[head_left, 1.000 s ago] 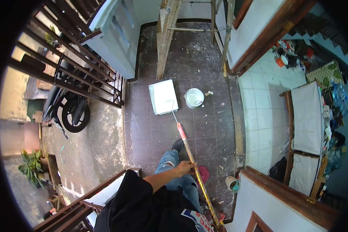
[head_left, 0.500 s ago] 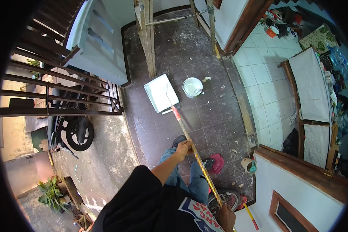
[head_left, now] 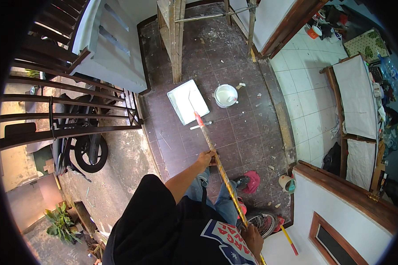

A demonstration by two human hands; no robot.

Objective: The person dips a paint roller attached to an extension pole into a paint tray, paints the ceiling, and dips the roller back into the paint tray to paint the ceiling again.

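Both my hands grip a long, paint-stained yellow pole [head_left: 227, 184] slanting across in front of me. My left hand [head_left: 206, 160] wraps round its middle, while my right hand [head_left: 252, 239] closes round its lower part beside my shirt. At the far end, a red handle [head_left: 198, 118] carries a thin wire frame that reaches into a white paint tray [head_left: 176, 106]. The roller head cannot be made out against the white paint. Right of the tray stands a white bucket [head_left: 226, 102] with whitish contents. A short white stick-like piece [head_left: 200, 126] lies by the tray's near edge.
A wooden trestle [head_left: 176, 48] stands beyond the tray. Dark railings [head_left: 70, 128] and a motorcycle [head_left: 91, 152] are at left. Near my feet lie a pink cloth [head_left: 251, 182] and a wheel [head_left: 262, 224]. A cup-like container [head_left: 285, 183] sits by the doorway on the right.
Both hands and the pole have moved forward, and the red handle now overlaps the tray's near edge more. The whole view has shifted slightly.
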